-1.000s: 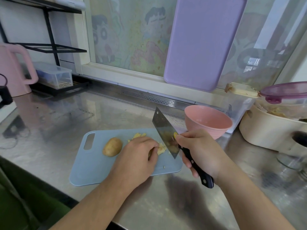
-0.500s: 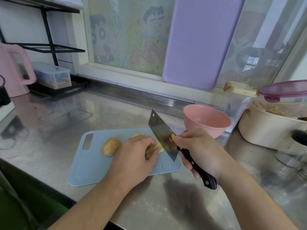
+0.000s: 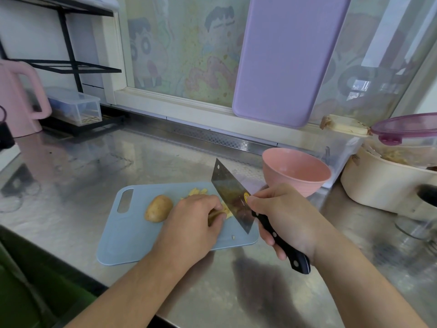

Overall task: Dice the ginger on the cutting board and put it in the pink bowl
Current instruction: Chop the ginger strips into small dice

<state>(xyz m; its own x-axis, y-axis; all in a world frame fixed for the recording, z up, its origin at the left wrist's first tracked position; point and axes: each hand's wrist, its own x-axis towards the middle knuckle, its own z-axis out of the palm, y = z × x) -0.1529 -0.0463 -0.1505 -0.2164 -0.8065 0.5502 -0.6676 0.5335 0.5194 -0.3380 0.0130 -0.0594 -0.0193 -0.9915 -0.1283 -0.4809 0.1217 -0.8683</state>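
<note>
Ginger [image 3: 214, 215] lay on the board [image 3: 132, 237], pinned under the curled fingers of the left hand [image 3: 194, 223]; cut bits sat just beyond those fingers. A whole potato-like lump [image 3: 158, 208] lay just left of that hand. The cleaver [image 3: 233, 200] stood just right of the fingertips, its handle gripped in the right hand [image 3: 281, 216]. The bowl [image 3: 295, 171] sat beyond the right hand and looked empty. Judgement: ginger was light, firm, fibrous and wet-slick when cut; hold it from above, fingertips tucked.
</note>
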